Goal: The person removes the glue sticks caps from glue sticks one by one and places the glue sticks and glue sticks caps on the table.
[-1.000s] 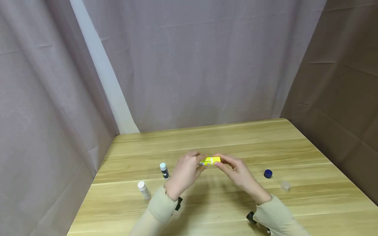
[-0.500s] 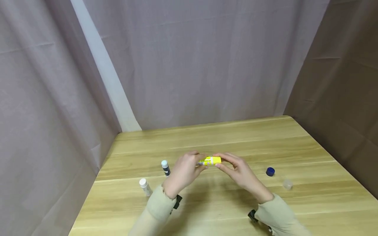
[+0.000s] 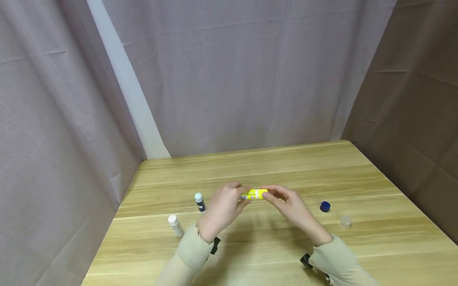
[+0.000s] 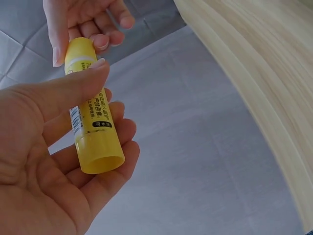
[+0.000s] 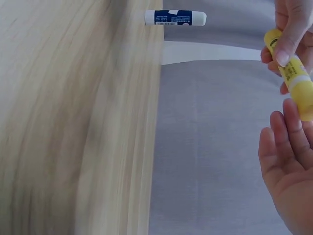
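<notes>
A yellow glue stick (image 4: 92,105) with dark printed lettering is held level above the table. My left hand (image 3: 223,206) grips its body, thumb on the label and fingers curled beneath, as the left wrist view shows. At the other end, past a white band, my right hand (image 3: 291,208) pinches the yellow cap (image 4: 80,48) between thumb and fingertips. The right thumb is hidden in the right wrist view. To the left of my left hand, a navy-and-white glue stick (image 3: 200,203) and a white one (image 3: 175,225) stand upright.
A blue cap (image 3: 325,206) and a translucent cap (image 3: 345,221) lie on the wooden table (image 3: 293,167), right of my right hand. Grey curtains (image 3: 229,79) hang behind the table and along its left, a brown one (image 3: 411,111) on the right.
My right thumb has shifted up a little on the cap and the fingers have re-set. The left hand keeps its grip, and the glue stick stays in place.
</notes>
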Available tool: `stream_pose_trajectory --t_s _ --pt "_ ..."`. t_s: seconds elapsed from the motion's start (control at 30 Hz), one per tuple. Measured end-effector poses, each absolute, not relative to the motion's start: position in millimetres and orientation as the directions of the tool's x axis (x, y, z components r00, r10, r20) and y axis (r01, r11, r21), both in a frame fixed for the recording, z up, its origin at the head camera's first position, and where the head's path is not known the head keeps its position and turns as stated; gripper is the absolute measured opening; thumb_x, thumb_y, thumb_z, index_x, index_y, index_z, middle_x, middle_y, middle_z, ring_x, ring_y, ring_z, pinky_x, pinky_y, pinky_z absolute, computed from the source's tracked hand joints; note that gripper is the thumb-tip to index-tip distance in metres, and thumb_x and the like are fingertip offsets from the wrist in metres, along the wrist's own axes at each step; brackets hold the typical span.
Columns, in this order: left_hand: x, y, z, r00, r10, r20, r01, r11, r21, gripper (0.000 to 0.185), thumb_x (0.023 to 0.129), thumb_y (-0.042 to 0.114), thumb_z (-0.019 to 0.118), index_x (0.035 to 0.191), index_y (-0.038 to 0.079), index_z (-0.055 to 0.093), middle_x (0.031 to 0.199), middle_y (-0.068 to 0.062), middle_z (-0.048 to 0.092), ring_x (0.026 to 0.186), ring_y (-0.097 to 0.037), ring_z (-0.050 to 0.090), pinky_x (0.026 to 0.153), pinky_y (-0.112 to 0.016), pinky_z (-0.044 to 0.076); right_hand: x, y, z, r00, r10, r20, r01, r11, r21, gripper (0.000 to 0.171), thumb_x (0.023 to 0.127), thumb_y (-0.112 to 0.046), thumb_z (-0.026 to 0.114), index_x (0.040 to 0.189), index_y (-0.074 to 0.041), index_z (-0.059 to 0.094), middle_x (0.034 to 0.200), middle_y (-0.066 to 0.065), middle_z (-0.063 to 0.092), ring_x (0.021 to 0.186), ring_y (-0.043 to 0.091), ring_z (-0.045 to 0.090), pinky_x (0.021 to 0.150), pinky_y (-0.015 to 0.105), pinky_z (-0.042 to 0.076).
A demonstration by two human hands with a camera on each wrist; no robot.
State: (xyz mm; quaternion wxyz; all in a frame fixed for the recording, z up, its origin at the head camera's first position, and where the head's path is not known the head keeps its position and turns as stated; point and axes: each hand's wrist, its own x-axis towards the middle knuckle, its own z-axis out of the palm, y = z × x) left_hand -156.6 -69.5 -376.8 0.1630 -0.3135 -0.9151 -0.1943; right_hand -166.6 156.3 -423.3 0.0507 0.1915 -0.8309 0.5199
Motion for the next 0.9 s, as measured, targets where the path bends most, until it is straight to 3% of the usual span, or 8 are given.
stream_pose_trajectory --t_s 0.27,0.9 --pt "-154.1 -72.0 -377.5 -0.756 0.511 0.408 0.630 0.737 0.244 0.033 0.087 0.018 0.081 0.117 0.007 0.075 0.101 -0.004 0.069 0.083 -0.012 0.064 0.069 -0.024 0.055 -164.7 154.1 -424.2 -0.902 -0.309 0.302 -0.405 0.360 -0.840 0.025 0.102 -0.025 0.063 0.123 -0.013 0.068 0.106 -0.001 0.070 0.096 0.019 0.065 0.078 0.033 0.052" --pt "-156.7 -75.5 -377.5 -0.759 0.502 0.415 0.624 0.743 0.243 0.033 0.086 0.016 0.082 0.116 0.005 0.074 0.102 -0.006 0.070 0.083 -0.014 0.066 0.070 -0.024 0.055 -166.5 149.9 -426.7 -0.855 -0.334 0.397 -0.503 0.344 -0.793 0.028 0.100 -0.015 0.065 0.128 -0.011 0.065 0.114 -0.002 0.066 0.103 0.018 0.062 0.086 0.034 0.054"
